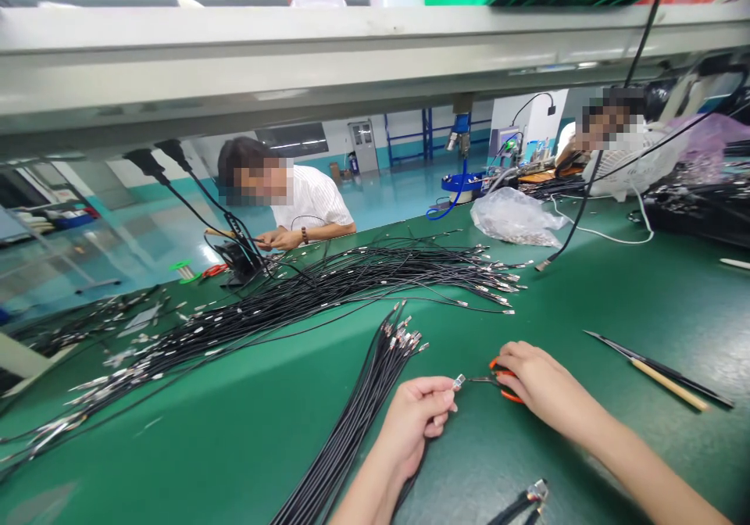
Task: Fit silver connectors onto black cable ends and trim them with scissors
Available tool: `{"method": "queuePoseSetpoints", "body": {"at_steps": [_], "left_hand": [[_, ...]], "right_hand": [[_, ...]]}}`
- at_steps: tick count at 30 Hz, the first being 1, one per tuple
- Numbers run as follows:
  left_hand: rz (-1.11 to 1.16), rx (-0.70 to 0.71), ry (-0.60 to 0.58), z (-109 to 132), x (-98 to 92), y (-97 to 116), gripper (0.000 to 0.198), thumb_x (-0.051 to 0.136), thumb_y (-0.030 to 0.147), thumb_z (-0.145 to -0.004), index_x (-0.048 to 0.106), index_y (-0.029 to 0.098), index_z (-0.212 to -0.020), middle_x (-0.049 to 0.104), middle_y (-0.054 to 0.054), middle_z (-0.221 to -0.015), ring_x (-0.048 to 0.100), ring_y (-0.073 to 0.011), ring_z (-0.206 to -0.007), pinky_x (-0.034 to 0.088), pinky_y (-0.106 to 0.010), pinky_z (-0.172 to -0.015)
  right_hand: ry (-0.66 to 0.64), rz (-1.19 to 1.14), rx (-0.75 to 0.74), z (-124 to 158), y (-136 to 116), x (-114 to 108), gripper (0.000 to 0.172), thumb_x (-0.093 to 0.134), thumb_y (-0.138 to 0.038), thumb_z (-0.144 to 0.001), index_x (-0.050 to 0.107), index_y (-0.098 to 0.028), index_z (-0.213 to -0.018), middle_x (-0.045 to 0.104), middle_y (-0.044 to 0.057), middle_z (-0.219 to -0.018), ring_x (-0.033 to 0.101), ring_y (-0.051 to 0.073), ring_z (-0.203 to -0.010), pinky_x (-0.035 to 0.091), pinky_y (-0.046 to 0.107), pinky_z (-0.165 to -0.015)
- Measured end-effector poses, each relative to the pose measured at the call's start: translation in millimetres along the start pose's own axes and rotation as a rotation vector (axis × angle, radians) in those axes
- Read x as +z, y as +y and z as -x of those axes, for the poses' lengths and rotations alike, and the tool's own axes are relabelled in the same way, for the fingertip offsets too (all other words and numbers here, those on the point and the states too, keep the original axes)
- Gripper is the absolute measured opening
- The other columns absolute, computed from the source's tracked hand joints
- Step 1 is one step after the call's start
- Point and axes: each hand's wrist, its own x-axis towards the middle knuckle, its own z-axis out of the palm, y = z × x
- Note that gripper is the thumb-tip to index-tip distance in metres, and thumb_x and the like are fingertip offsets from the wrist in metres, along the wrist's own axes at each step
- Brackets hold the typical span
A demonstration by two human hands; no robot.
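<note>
My left hand (413,416) is closed, pinching a black cable near its small silver metal connector (458,382). The cable runs down behind my wrist. To the right, my right hand (539,380) has its fingers curled over small orange-handled pliers (508,392). Their thin metal tip points left at the connector; whether it touches cannot be made out. A bundle of black cables (357,408) with silver connector ends lies just left of my left hand. Below both hands, more cable ends with a metal connector (536,491) rest on the green table (223,439).
A larger cable pile (351,275) stretches across the table. Tweezers (656,365) and a wooden-handled pointed tool (671,384) lie at right. A clear plastic bag (516,216) sits behind. Overhead runs a shelf (351,64); a black cable hangs from it. Two people sit beyond.
</note>
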Motion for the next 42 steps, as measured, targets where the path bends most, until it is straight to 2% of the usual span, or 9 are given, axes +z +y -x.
{"method": "queuePoseSetpoints", "body": {"at_steps": [2,4,7,9,13,17,23,34,42], "left_hand": [[-0.005,0.001,-0.025,0.1,0.4,0.1,0.026,0.074,0.024,-0.06,0.066,0.008,-0.078,0.051,0.0,-0.057,0.027,-0.001,-0.042,0.008,-0.021,-0.043],[-0.013,0.008,-0.053,0.8,1.4,0.7,0.023,0.072,0.023,-0.062,0.066,0.008,-0.078,0.051,-0.001,-0.057,0.026,-0.0008,-0.042,0.008,-0.021,-0.042],[-0.028,0.017,-0.08,2.8,4.3,1.1,0.02,0.071,0.022,-0.064,0.067,0.007,-0.077,0.051,-0.001,-0.057,0.027,-0.0009,-0.042,0.009,-0.02,-0.042],[-0.036,0.02,-0.08,4.4,7.2,0.2,0.02,0.071,0.023,-0.063,0.067,0.007,-0.076,0.053,-0.002,-0.057,0.03,-0.0017,-0.042,0.012,-0.019,-0.041],[-0.065,0.061,-0.056,6.4,14.8,-2.4,0.025,0.073,0.028,-0.062,0.066,0.009,-0.077,0.057,-0.003,-0.059,0.039,-0.0049,-0.045,0.022,-0.019,-0.043],[-0.157,0.146,0.053,7.8,22.4,-1.8,0.022,0.073,0.028,-0.061,0.066,0.01,-0.071,0.054,0.0,-0.054,0.041,-0.0065,-0.048,0.028,-0.02,-0.048],[-0.178,0.174,0.055,7.9,26.7,1.0,0.022,0.063,0.025,-0.07,0.06,0.01,-0.054,0.05,0.0,-0.049,0.037,-0.0069,-0.046,0.025,-0.021,-0.049],[-0.068,0.124,0.026,7.3,23.6,-5.2,0.024,0.059,0.029,-0.074,0.062,0.008,-0.062,0.055,-0.003,-0.054,0.038,-0.0059,-0.043,0.023,-0.02,-0.046],[-0.163,0.177,0.07,8.3,24.6,-6.2,0.016,0.063,0.021,-0.069,0.063,0.008,-0.06,0.054,-0.002,-0.052,0.039,-0.006,-0.044,0.027,-0.02,-0.046]], "right_hand": [[0.039,-0.117,0.027,-0.2,-9.6,0.5,0.02,0.044,-0.025,-0.086,0.063,-0.019,-0.085,0.061,0.006,-0.082,0.056,0.02,-0.079,0.043,0.031,-0.073],[0.005,-0.299,0.058,0.4,-22.9,2.9,0.023,0.041,-0.029,-0.089,0.062,-0.02,-0.086,0.061,0.004,-0.08,0.056,0.018,-0.076,0.043,0.028,-0.07],[-0.081,-0.498,0.091,2.3,-42.0,8.2,0.027,0.039,-0.03,-0.089,0.057,-0.018,-0.072,0.057,0.0,-0.066,0.053,0.014,-0.064,0.041,0.023,-0.061],[-0.082,-0.543,0.112,3.7,-49.4,10.7,0.03,0.039,-0.029,-0.088,0.054,-0.017,-0.066,0.053,-0.001,-0.06,0.05,0.013,-0.059,0.038,0.022,-0.057],[-0.043,-0.552,0.147,5.0,-51.8,12.3,0.029,0.041,-0.029,-0.086,0.051,-0.017,-0.061,0.049,-0.002,-0.057,0.045,0.013,-0.056,0.035,0.022,-0.053],[-0.001,-0.482,0.123,5.0,-52.6,12.7,0.03,0.041,-0.027,-0.084,0.047,-0.017,-0.056,0.045,-0.003,-0.053,0.042,0.012,-0.052,0.032,0.022,-0.05],[0.013,-0.531,0.105,6.6,-59.8,10.5,0.028,0.04,-0.026,-0.083,0.048,-0.017,-0.058,0.049,-0.002,-0.055,0.043,0.012,-0.052,0.033,0.021,-0.051],[0.011,-0.598,0.161,6.3,-57.9,14.6,0.026,0.041,-0.026,-0.081,0.042,-0.018,-0.056,0.045,-0.003,-0.053,0.041,0.011,-0.052,0.032,0.021,-0.051],[0.02,-0.586,0.186,7.0,-56.4,15.6,0.027,0.041,-0.026,-0.079,0.041,-0.018,-0.054,0.04,-0.004,-0.051,0.038,0.011,-0.051,0.029,0.022,-0.05]]}}
